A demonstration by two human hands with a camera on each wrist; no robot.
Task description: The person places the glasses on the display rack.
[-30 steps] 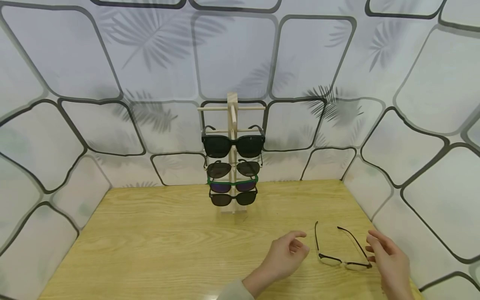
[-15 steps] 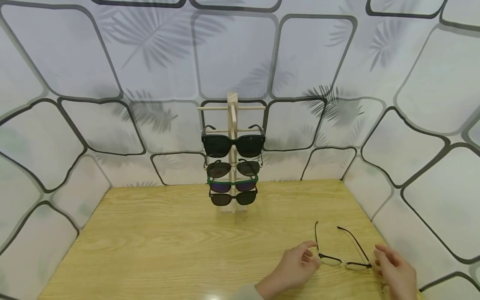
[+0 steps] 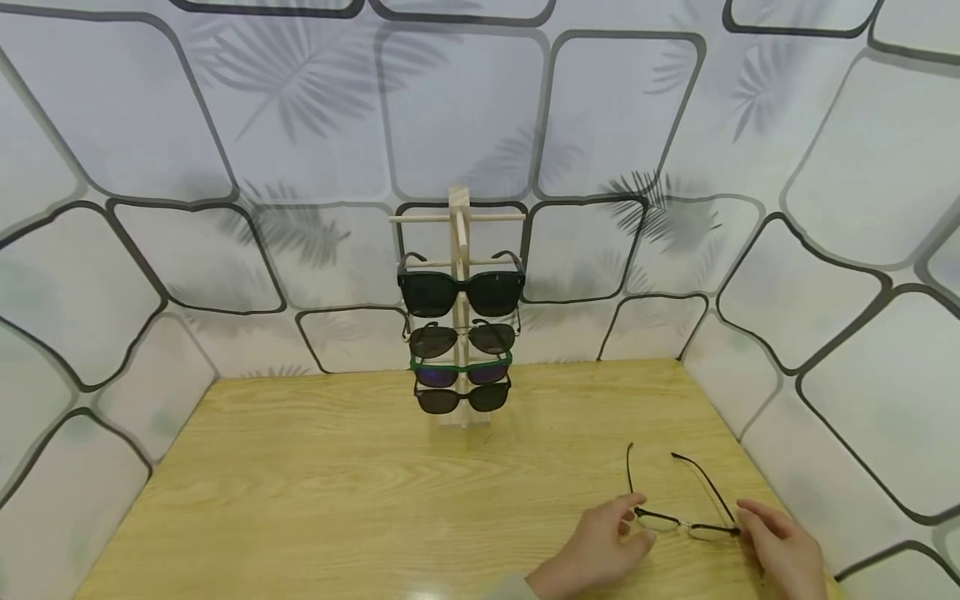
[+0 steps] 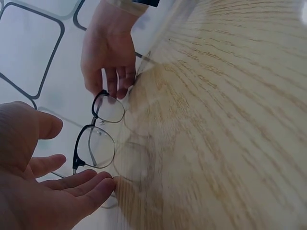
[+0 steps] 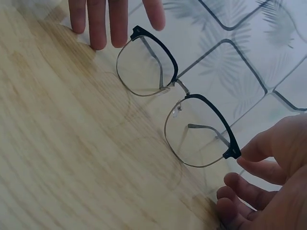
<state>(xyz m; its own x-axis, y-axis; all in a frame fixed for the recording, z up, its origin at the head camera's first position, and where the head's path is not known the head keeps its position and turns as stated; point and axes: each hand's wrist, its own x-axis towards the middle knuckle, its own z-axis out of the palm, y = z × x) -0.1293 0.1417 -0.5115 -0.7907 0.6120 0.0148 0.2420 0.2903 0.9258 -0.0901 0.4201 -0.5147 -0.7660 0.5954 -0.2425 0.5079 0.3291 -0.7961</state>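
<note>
A pair of eyeglasses (image 3: 686, 524) with black browlines and thin metal lower rims rests on the wooden table, its temples unfolded and pointing away. Beside its left corner is my left hand (image 3: 600, 546); in the left wrist view that hand's thumb and fingers are spread apart around the corner without closing on it. At the opposite hinge, my right hand (image 3: 783, 546) pinches the frame's corner between thumb and index finger, as the right wrist view shows (image 5: 268, 177). The other right fingers are loosely bent below.
A wooden eyewear stand (image 3: 460, 233) stands at the back centre, with bare top pegs. It carries black sunglasses (image 3: 461, 293), dark aviators (image 3: 432, 341), green-rimmed glasses (image 3: 461, 369) and another dark pair (image 3: 487, 397). Patterned walls (image 3: 825, 300) enclose the wooden table (image 3: 300, 492).
My left hand has moved right and closer to the eyeglasses. The right hand first shifted slightly toward me, then came in to the hinge. The eyeglasses stay in place on the table.
</note>
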